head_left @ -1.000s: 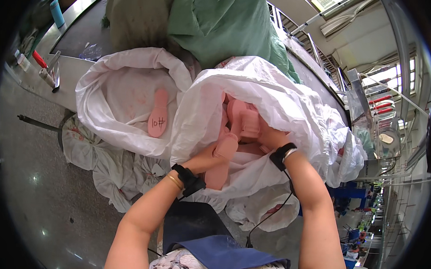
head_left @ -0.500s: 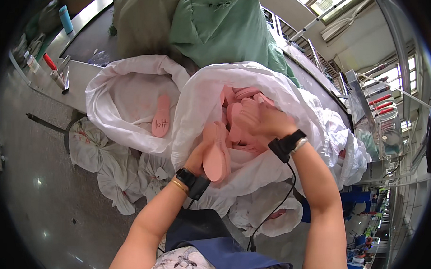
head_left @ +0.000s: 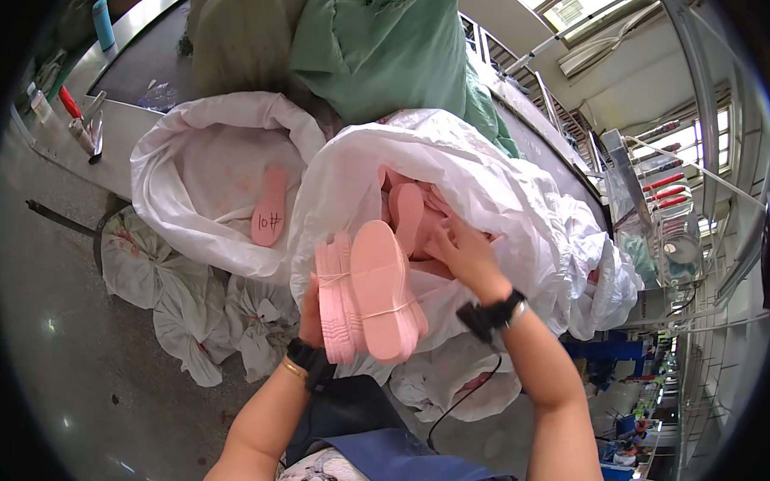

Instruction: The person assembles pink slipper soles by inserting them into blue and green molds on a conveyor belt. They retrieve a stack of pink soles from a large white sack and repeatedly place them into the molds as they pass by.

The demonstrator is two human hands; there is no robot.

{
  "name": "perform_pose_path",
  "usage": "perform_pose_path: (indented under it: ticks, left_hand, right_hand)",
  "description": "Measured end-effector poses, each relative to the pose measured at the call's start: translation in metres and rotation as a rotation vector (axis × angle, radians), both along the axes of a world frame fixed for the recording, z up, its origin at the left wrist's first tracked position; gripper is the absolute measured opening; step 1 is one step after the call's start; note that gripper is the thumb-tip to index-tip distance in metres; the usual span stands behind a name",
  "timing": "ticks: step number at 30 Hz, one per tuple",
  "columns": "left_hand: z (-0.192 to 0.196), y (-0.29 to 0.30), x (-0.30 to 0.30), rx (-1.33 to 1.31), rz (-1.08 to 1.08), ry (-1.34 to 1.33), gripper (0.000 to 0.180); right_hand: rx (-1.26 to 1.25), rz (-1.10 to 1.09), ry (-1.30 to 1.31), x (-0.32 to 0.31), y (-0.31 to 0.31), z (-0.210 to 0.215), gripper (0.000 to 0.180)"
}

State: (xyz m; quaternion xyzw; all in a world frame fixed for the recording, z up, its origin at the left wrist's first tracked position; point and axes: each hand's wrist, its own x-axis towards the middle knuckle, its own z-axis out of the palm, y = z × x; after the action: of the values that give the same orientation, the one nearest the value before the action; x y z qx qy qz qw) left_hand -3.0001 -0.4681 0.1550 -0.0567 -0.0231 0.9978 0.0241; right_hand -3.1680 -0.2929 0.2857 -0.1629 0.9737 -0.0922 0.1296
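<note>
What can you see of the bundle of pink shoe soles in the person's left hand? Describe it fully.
The bundle of pink shoe soles is a stack of flat, foam-looking soles tied with thin string. It is held upright, one smooth face toward the camera, ridged edges showing at its left. The left hand grips it from behind, in front of the open white bag.

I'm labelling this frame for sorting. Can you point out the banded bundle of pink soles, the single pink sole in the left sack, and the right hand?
bundle of pink soles (head_left: pixel 375 295), head view, flat face of front sole.
single pink sole (head_left: pixel 270 207), head view, its middle.
right hand (head_left: pixel 467 259), head view, back of hand.
</note>
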Motion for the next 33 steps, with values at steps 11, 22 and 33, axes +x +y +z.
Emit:
perform_pose_path:
  ticks: [11, 22, 33]
  left_hand:
    - [-0.006, -0.008, 0.025, -0.045, -0.054, 0.014, 0.074]
    - [-0.016, -0.005, 0.021, -0.088, -0.056, 0.22, 0.085]
    - [-0.099, -0.027, 0.09, -0.478, -0.074, -0.043, 0.074]
  right_hand:
    - [0.466, 0.137, 0.269, -0.031, 0.087, -0.085, 0.072]
    - [-0.314, 0.262, -0.02, 0.098, -0.057, 0.12, 0.077]
    - [-0.543, 0.186, -0.176, 0.144, -0.09, 0.053, 0.063]
